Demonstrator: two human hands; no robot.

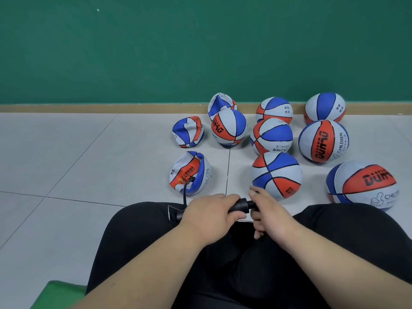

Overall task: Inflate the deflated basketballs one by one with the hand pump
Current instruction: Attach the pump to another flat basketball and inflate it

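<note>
Pump (242,205) of smooth black plastic over the lap (138,230): left hand (209,211) grips its barrel, right hand (268,211) its handle. Thin hose (185,195) reaches a crumpled ball (189,172) on floor tiles (89,152), round balls (276,173) near.

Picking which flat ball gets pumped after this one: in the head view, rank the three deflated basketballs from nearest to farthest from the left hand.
1. The deflated ball with the hose, just ahead of the left hand, which grips the hand pump.
2. The deflated ball farther left, mid-floor.
3. The deflated ball against the baseboard, at the back.
</note>
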